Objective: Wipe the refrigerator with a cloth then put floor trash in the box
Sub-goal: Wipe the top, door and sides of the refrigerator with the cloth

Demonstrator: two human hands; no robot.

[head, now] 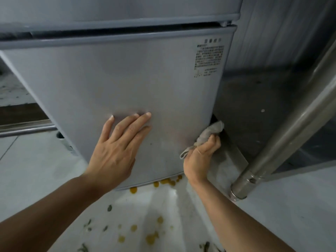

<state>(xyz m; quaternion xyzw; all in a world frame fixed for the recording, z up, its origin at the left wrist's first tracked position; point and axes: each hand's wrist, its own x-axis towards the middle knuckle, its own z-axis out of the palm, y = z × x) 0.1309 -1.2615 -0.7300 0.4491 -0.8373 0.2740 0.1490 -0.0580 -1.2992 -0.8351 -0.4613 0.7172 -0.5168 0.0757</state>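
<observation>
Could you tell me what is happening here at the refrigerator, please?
A person is wiping the refrigerator. The right hand grips a grey cloth at the lower door's right edge, while the left hand lies flat and open on the door. Yellow and green scraps lie on the floor below, not yet picked up.

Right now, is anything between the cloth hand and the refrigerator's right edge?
Nothing visible: the right hand presses the crumpled grey cloth directly against the grey refrigerator door's right edge; the steel table leg stands clear, further right.
</observation>
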